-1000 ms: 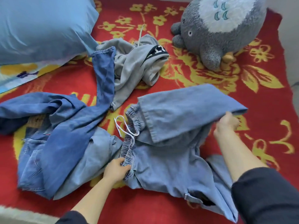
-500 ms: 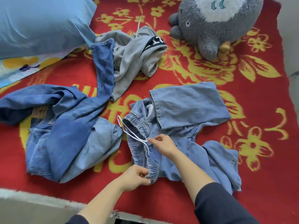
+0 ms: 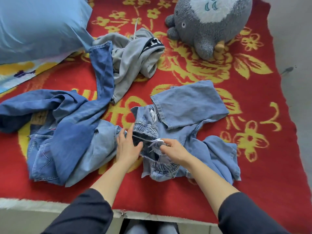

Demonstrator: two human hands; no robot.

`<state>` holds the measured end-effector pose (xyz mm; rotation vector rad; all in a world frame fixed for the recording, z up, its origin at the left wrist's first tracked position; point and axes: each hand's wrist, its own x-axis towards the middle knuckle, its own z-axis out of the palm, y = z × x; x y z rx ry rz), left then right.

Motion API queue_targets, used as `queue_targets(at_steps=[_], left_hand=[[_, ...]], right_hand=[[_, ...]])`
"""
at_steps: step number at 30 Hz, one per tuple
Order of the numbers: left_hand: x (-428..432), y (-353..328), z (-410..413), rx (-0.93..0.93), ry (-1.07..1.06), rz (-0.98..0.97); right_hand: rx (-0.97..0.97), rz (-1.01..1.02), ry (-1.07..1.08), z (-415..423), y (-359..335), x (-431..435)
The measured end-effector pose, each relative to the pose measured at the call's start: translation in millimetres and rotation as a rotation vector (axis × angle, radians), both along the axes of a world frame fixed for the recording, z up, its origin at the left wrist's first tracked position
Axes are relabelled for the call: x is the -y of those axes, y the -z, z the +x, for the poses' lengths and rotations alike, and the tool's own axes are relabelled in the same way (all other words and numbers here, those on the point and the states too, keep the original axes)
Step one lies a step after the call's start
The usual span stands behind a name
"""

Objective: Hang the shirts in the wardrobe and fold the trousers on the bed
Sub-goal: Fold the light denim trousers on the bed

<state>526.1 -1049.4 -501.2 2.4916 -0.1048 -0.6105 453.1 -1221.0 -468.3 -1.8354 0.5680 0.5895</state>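
Both hands work the gathered elastic waistband (image 3: 145,132) of soft light-denim trousers (image 3: 190,115) crumpled on the red floral bed blanket (image 3: 253,166). Left hand (image 3: 127,147) lies open-fingered against it; right hand (image 3: 173,150) pinches the white drawstring (image 3: 152,141).

We see light denim trousers (image 3: 190,132) near the bed's (image 3: 168,205) front edge, crumpled, their elastic waistband (image 3: 146,134) gaping open with a white drawstring (image 3: 152,141) across it; one leg (image 3: 190,105) is folded back over the body. Left of them lie darker jeans (image 3: 67,132), spread flat, one leg (image 3: 103,68) running toward the bed's back left corner. Behind, mid-bed, sits a bunched grey garment (image 3: 133,61) with a black band.
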Motion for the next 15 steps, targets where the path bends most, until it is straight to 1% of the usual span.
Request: queue_targets(at_steps=[2, 3, 5, 7, 8, 9, 10, 12, 13, 14, 15], left_hand=[[15.1, -7.9, 8.7, 0.025, 0.194, 0.132], [20.7, -11.5, 11.5, 0.031, 0.281, 0.220], [28.8, -20.5, 13.3, 0.059, 0.457, 0.386], [34.6, -34.1, 11.4, 0.086, 0.556, 0.462], [36.5, -42.7, 9.8, 0.091, 0.553, 0.456], [38.2, -51.2, 8.6, 0.094, 0.521, 0.424], [39.0, -60.1, 9.0, 0.109, 0.474, 0.377], [39.0, -79.4, 14.2, 0.153, 0.385, 0.290], [40.0, -89.3, 20.7, 0.189, 0.340, 0.259], [41.3, -100.0, 27.8, 0.227, 0.299, 0.236], [42.3, -109.8, 34.4, 0.256, 0.265, 0.223]], right_hand=[[-0.054, 0.169, 0.011, -9.4, -25.3, 10.1], [-0.073, 0.207, 0.008, -16.0, -36.7, 17.9], [-0.107, 0.213, 0.012, -33.5, -58.9, 38.3], [-0.140, 0.144, 0.007, -51.1, -78.4, 58.0], [-0.141, 0.031, -0.008, -59.0, -86.1, 66.2], [-0.125, -0.144, -0.024, -66.2, -92.2, 74.3], [-0.100, -0.378, -0.051, -72.8, -97.5, 83.3], [-0.060, -0.983, -0.144, -86.1, -110.0, 104.2], [-0.081, -1.196, -0.146, -92.6, -115.6, 117.8], [-0.128, -1.304, -0.100, -98.0, -120.1, 131.8], [-0.177, -1.341, -0.012, -103.3, -123.9, 142.8]])
